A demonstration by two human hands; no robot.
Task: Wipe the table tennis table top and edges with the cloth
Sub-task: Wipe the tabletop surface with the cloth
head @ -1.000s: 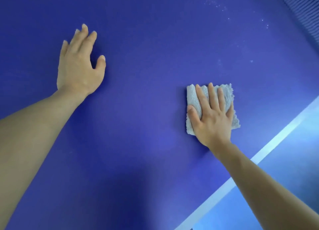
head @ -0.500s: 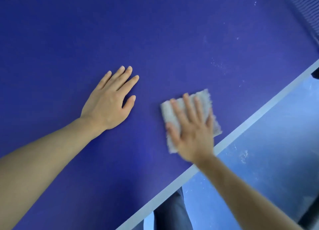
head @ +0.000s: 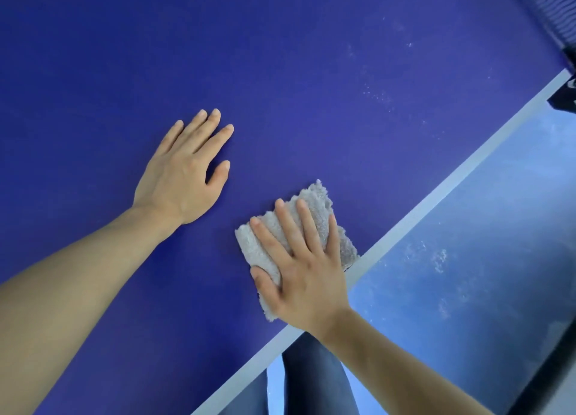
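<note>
- Flat, straight fingers of the right hand [head: 307, 277] press the folded grey cloth [head: 316, 198] onto the blue table top [head: 280, 72]; nothing is pinched.
- Left hand [head: 184, 178] rests flat with its fingers straight, just left of the cloth.
- Within the last second the cloth has slid nearer, and its right corner now touches the white edge line [head: 452, 184]. That stroke looks done and the edge is likely next. Pale specks [head: 377, 95] at the far right remain.
- No brand or writing is readable.

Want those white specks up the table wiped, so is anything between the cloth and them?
Nothing visible: only table top lies between the cloth under the right hand and the specks; left hand rests aside.
</note>
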